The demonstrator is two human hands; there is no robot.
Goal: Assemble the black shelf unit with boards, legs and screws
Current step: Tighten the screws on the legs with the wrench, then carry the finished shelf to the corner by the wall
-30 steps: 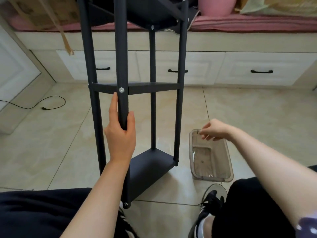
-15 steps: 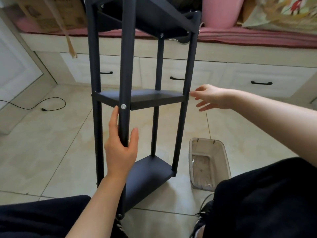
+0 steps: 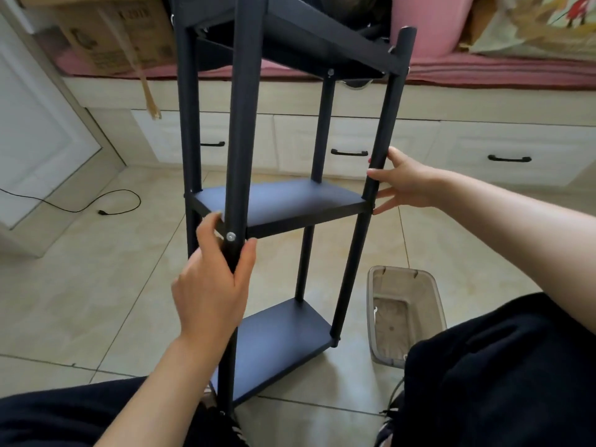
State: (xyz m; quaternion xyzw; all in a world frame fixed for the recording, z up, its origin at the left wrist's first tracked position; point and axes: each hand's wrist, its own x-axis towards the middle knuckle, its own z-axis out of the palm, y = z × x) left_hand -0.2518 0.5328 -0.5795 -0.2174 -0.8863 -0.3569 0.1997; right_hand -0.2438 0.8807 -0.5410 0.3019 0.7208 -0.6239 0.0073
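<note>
The black shelf unit stands upright on the tiled floor in front of me, with a top board (image 3: 306,37), a middle board (image 3: 283,201) and a bottom board (image 3: 277,343) between four round legs. My left hand (image 3: 209,291) grips the near front leg (image 3: 240,124) just below a silver screw (image 3: 231,236) at the middle board. My right hand (image 3: 406,182) holds the right leg (image 3: 383,124) at the middle board's height, thumb behind it and fingertips on its front.
A clear plastic box (image 3: 435,304) sits on the floor right of the shelf, beside my knee. White drawers (image 3: 509,156) with black handles run along the back under a pink-cushioned bench. A cardboard box (image 3: 106,37) sits at the back left, and a black cable (image 3: 106,208) lies on the left floor.
My right hand rose from the plastic box, crossed to the shelf and took hold of the right leg. My left hand slid up the near leg. The view lifted.
</note>
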